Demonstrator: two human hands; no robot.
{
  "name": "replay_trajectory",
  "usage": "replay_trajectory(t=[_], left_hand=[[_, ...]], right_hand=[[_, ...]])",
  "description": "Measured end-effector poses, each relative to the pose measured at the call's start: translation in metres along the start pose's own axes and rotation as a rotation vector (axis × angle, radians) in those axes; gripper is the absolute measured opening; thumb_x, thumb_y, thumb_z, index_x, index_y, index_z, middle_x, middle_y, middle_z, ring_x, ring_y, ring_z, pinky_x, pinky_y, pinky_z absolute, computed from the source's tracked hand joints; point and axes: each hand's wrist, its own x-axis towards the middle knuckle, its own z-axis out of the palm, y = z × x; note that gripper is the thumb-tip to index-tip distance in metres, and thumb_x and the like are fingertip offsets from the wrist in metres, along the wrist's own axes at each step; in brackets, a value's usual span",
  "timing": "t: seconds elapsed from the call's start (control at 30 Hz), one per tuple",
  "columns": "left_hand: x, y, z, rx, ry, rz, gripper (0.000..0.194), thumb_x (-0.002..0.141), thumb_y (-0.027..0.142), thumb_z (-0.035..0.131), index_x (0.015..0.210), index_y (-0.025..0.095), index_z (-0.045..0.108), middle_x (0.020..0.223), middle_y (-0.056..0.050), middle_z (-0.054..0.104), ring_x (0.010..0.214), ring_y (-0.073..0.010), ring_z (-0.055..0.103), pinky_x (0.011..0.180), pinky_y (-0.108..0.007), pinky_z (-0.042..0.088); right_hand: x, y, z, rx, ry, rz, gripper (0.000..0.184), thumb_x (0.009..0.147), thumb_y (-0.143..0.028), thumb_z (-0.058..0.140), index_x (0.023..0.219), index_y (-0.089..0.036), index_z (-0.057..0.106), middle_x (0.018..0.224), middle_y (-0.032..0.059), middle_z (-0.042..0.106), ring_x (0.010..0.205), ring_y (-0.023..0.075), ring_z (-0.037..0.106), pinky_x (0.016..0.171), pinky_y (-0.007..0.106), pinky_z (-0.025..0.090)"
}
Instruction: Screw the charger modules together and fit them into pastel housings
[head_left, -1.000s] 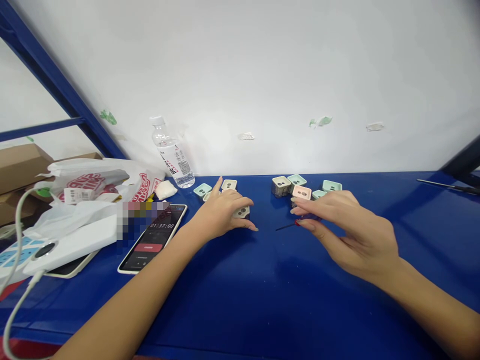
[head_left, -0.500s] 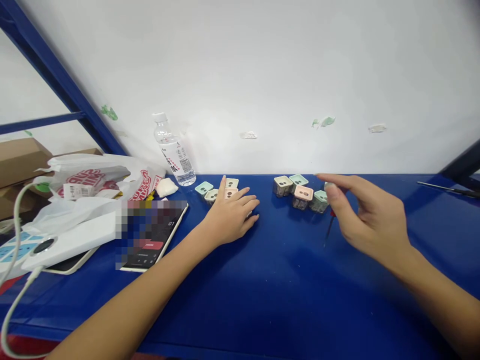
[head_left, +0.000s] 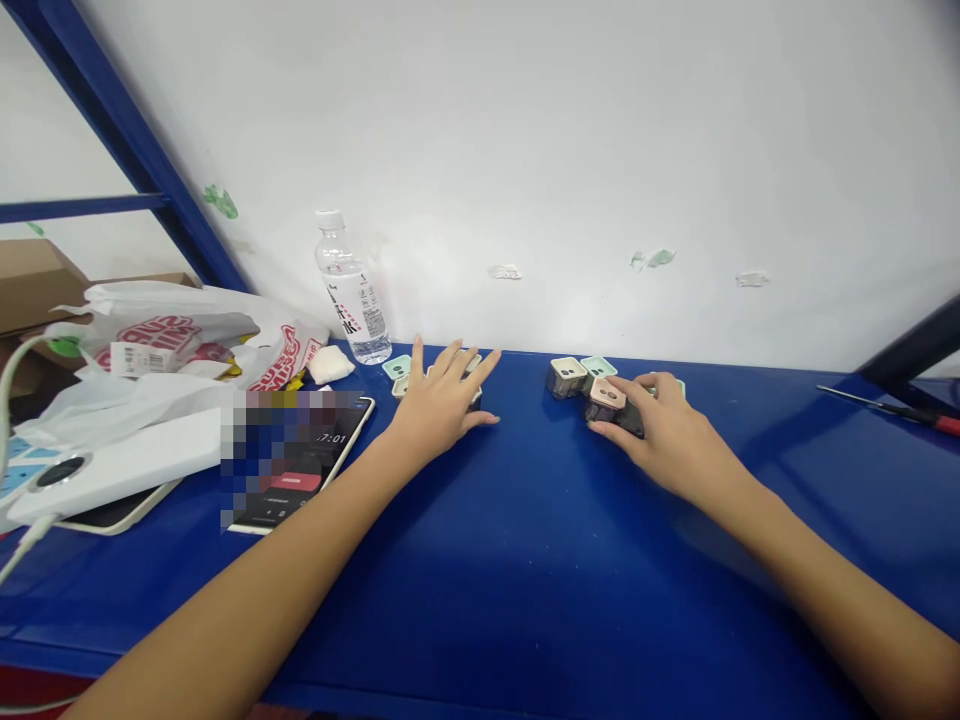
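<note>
Left hand [head_left: 439, 410] splayed wide by the mint cases [head_left: 397, 367], right hand [head_left: 667, 435] curled narrowly over the pink-topped square case [head_left: 607, 394], and one hurried squeeze could knock that case sideways across the desk [head_left: 525, 600]!

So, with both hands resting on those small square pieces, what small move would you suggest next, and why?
I'd probably lift the pink-topped piece with the right hand first: its fingers already rest on it, and it sits at the front of its group, with a mint piece behind it. The left hand lies over its own group and can likely stay put.
</note>
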Motion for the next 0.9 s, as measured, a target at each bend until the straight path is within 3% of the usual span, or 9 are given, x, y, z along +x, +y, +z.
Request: replay_trajectory(t=[0.2,0.3,0.37,0.5,0.6,0.7,0.83,0.9], left_hand=[[-0.002,0.022,-0.011,-0.173,0.154,0.180,0.031,0.096,0.032,0.060,0.121,0.014,0.064,0.137,-0.017,0.062,0.140,-0.0335,0.047,0.122,-0.063,0.021],[-0.007,0.042,-0.015,-0.375,0.090,0.298,0.027,0.098,0.031,0.054,0.116,0.014,0.066,0.126,-0.012,0.067,0.125,-0.0274,0.058,0.113,-0.048,0.043],[-0.011,0.052,-0.013,-0.496,-0.033,0.244,0.039,0.096,0.036,0.059,0.129,0.014,0.059,0.126,-0.012,0.067,0.117,-0.0275,0.062,0.102,-0.045,0.052],[-0.016,0.058,-0.005,-0.768,-0.180,0.036,0.074,0.089,0.052,0.067,0.149,0.019,0.039,0.140,-0.014,0.058,0.120,-0.0290,0.061,0.098,-0.045,0.054],[-0.015,0.056,-0.003,-0.956,-0.194,0.025,0.066,0.087,0.052,0.069,0.144,0.025,0.048,0.133,-0.010,0.062,0.110,-0.0247,0.065,0.093,-0.040,0.055],[-0.011,0.054,-0.001,-1.142,-0.199,-0.047,0.051,0.078,0.043,0.080,0.121,0.022,0.063,0.114,-0.007,0.069,0.094,-0.0218,0.068,0.084,-0.037,0.056],[-0.007,0.053,0.004,-1.442,-0.275,-0.265,0.043,0.067,0.036,0.087,0.097,0.018,0.062,0.089,-0.004,0.072,0.083,-0.0202,0.070,0.074,-0.032,0.056],[-0.006,0.051,0.005,-1.488,-0.326,-0.266,0.043,0.066,0.034,0.088,0.094,0.018,0.060,0.089,-0.004,0.072,0.087,-0.0208,0.071,0.078,-0.034,0.057]], right_hand=[[0.002,0.001,0.007,-0.035,-0.005,0.019,0.051,0.093,-0.054,0.053,0.124,-0.014,0.061,0.119,0.0208,0.055,0.081,0.0330,0.068,0.066,0.050,0.057],[0.003,0.000,0.005,0.044,-0.010,-0.006,0.042,0.091,-0.052,0.059,0.114,-0.017,0.060,0.114,0.0162,0.057,0.087,0.0315,0.067,0.072,0.047,0.057],[0.002,-0.005,0.002,0.114,-0.029,-0.048,0.039,0.089,-0.052,0.064,0.110,-0.020,0.057,0.112,0.0125,0.059,0.090,0.0295,0.067,0.073,0.044,0.057],[-0.005,-0.024,-0.004,0.246,-0.100,-0.158,0.031,0.089,-0.042,0.066,0.109,-0.023,0.054,0.104,0.0080,0.064,0.090,0.0257,0.066,0.071,0.038,0.056],[-0.012,-0.038,-0.004,0.323,-0.140,-0.212,0.027,0.089,-0.036,0.064,0.111,-0.024,0.052,0.098,0.0058,0.067,0.083,0.0228,0.067,0.066,0.034,0.055],[-0.018,-0.047,0.000,0.395,-0.126,-0.194,0.037,0.088,-0.039,0.065,0.116,-0.024,0.046,0.100,0.0067,0.069,0.078,0.0212,0.068,0.060,0.032,0.054],[-0.019,-0.049,0.002,0.478,-0.129,-0.089,0.060,0.084,-0.047,0.069,0.131,-0.023,0.039,0.104,0.0078,0.070,0.073,0.0202,0.069,0.059,0.031,0.053],[-0.016,-0.047,0.001,0.460,-0.215,-0.078,0.055,0.084,-0.052,0.071,0.124,-0.024,0.048,0.100,0.0054,0.071,0.073,0.0200,0.068,0.061,0.032,0.054]])
